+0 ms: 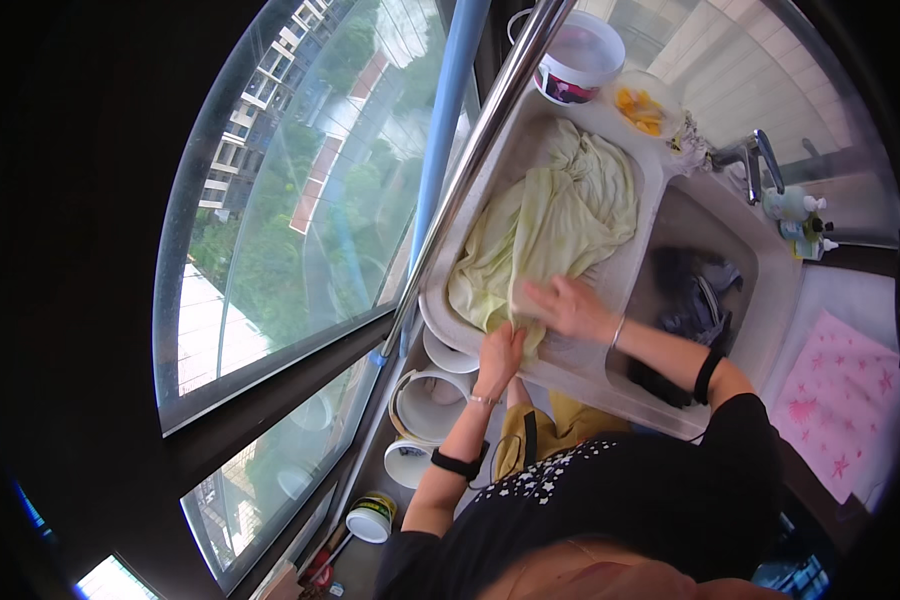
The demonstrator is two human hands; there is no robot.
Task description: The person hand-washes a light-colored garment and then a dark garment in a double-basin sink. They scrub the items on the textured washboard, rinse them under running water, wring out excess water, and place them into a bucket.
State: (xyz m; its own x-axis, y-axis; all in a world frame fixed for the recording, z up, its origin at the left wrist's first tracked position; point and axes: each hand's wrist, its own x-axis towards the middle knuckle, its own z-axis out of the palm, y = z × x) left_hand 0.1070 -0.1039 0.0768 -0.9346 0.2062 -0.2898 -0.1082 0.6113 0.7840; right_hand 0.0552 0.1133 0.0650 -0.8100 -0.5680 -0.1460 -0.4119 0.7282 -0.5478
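Observation:
A pale yellow-green cloth [570, 205] lies bunched and wet in the left, ribbed basin of the double sink [648, 240]. At that basin's front edge, my left hand [502, 355] is closed on a fold of the cloth. My right hand [570, 308] is just to its right, over the cloth, its fingers smeared by motion. Beneath those fingers is a pale edge; I cannot tell if it is a separate object or part of the cloth. Dark clothes [695, 300] sit in murky water in the right basin.
A white bucket [580, 55] and orange-yellow pieces [640, 110] are at the sink's back. The faucet [760, 160] and bottles [800, 215] stand at the right. A metal rail [470, 160] runs along the left, above several buckets [428, 405]. A pink patterned cloth [838, 395] lies right.

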